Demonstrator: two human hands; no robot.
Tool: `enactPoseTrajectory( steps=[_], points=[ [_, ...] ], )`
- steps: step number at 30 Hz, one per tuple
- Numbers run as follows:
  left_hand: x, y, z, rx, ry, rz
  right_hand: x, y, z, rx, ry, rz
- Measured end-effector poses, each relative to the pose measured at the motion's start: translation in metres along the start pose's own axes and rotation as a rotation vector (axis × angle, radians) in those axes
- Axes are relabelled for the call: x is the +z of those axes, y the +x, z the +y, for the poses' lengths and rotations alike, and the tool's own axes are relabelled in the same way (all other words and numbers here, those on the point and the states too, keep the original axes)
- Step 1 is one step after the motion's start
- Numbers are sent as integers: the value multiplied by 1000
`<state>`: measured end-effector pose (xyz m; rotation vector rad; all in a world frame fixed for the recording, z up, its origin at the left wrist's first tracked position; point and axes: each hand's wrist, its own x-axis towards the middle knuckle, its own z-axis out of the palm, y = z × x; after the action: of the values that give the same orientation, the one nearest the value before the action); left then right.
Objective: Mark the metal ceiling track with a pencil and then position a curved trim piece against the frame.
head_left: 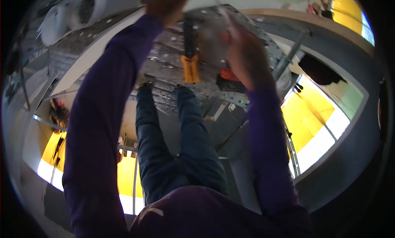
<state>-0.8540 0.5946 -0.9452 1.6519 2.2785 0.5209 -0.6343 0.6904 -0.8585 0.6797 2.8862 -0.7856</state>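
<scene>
My left hand (pixel 166 9) is raised at the top edge, and its fingers are partly cut off there, so I cannot tell what they hold. My right hand (pixel 247 54) is lifted to the right of it, closed, with a thin pale stick-like thing (pixel 217 0) running up from its fingers and out of the picture. Below and between the hands, a tool with an orange-yellow handle (pixel 190 69) and a dark upper part lies on the grey, debris-strewn platform (pixel 164 59). Beside my right wrist sits an orange and black tool (pixel 228 76), partly hidden by the arm.
My feet stand on the platform, whose perforated metal edge (pixel 240 100) runs at the right. Grey metal poles (pixel 292 52) rise there. White round pipe-like openings (pixel 84 9) are at the upper left. Bright yellow-lit window openings (pixel 310 122) show far below, with a ladder (pixel 293 151) nearby.
</scene>
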Motion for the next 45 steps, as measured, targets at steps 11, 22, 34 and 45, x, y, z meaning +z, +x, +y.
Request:
enactPoseTrajectory(
  steps=[11, 22, 34, 45],
  points=[
    [-101, -182, -144, -366, 24, -202, -63, -96, -135, 532, 189, -162],
    [-172, -249, -265, -491, 221, -43, -2, -34, -223, 200, 317, -99],
    [-180, -281, -306, -360, 45, -16, 129, 67, -371, 94, 357, -26],
    [-156, -291, -285, -302, -97, 130, 186, 45, -390, 175, 301, 162]
  ],
)
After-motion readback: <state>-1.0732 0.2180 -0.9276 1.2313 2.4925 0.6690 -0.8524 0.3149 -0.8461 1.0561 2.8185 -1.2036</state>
